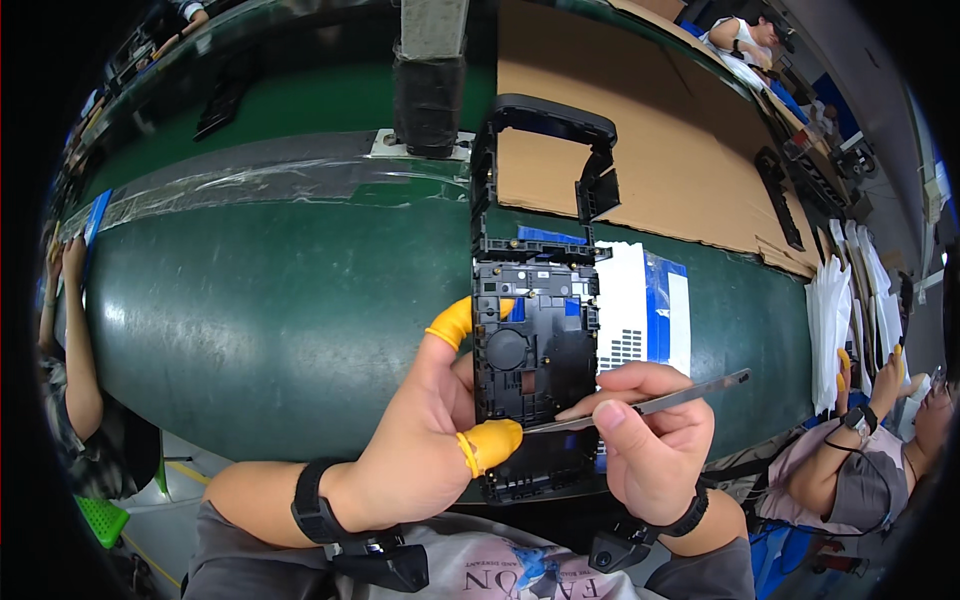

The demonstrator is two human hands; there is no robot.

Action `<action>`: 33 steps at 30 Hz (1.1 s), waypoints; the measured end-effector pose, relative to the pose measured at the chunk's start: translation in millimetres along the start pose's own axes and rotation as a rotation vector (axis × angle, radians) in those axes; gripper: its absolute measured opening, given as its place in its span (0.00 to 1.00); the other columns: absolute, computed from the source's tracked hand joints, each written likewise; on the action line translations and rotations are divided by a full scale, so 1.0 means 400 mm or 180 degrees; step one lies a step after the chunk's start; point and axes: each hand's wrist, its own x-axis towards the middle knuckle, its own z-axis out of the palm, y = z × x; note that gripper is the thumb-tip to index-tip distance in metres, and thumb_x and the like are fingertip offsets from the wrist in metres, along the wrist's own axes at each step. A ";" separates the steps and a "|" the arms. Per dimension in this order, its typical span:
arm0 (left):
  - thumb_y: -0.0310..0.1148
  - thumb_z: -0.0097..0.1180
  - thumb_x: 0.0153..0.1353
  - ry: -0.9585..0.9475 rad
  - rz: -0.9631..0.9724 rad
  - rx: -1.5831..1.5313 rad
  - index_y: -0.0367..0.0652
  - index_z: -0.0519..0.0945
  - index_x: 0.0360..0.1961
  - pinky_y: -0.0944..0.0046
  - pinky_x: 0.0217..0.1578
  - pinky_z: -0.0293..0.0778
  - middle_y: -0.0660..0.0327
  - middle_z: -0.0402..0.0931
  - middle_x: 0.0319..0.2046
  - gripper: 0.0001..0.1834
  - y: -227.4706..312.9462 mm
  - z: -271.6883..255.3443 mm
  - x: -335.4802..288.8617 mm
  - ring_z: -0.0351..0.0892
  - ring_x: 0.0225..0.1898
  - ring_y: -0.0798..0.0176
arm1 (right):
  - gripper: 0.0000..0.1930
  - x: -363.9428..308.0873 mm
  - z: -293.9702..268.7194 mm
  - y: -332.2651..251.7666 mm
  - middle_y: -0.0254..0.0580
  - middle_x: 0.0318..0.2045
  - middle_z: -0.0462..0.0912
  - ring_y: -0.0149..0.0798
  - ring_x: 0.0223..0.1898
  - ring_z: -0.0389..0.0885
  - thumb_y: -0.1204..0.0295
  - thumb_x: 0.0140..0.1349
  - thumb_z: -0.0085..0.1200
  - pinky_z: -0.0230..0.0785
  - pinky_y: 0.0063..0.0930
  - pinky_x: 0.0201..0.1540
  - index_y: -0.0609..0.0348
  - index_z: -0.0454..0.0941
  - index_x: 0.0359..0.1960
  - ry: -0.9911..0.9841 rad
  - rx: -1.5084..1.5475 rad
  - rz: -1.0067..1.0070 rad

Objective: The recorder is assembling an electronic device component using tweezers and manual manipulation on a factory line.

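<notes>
Now, left hand (412, 435) in a clasp on the black frame (555, 345), right hand (658, 450) in a pinch on slanted tweezers (697, 393).

Frame (562, 345): over surface (270, 300)
Sheet (628, 300): on surface, right of frame, before cardboard
Cardboard (670, 130): right of post (430, 90)
Tool (695, 393): tip over frame

Upside-down dark lettering (495, 580) on my pale grey fabric shirt (445, 545)
Large capitals cross its front; smaller print (583, 578) sits beside them.
</notes>
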 end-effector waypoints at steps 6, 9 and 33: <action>0.11 0.44 0.40 -0.0011 0.0559 0.0139 0.44 0.45 0.58 0.65 0.49 0.60 0.57 0.59 0.48 0.42 0.006 -0.013 -0.003 0.62 0.48 0.64 | 0.10 0.037 -0.044 -0.039 0.43 0.23 0.76 0.24 0.17 0.65 0.78 0.51 0.49 0.54 0.11 0.18 0.68 0.69 0.35 0.0439 0.0415 -0.0234; 0.15 0.53 0.38 0.0184 0.0874 0.0121 0.45 0.44 0.58 0.63 0.48 0.60 0.56 0.59 0.48 0.46 0.023 -0.018 0.002 0.62 0.47 0.63 | 0.08 0.075 -0.102 -0.018 0.41 0.21 0.75 0.21 0.14 0.62 0.79 0.52 0.48 0.51 0.12 0.16 0.67 0.69 0.34 0.0739 -0.0014 -0.0232; 0.40 0.37 0.60 0.0752 0.0281 -0.0363 0.46 0.59 0.52 0.63 0.43 0.66 0.62 0.65 0.44 0.20 0.020 0.006 0.024 0.67 0.41 0.66 | 0.08 0.067 -0.128 0.001 0.45 0.21 0.76 0.21 0.14 0.63 0.82 0.51 0.47 0.51 0.11 0.16 0.68 0.69 0.34 0.0866 -0.0040 0.0078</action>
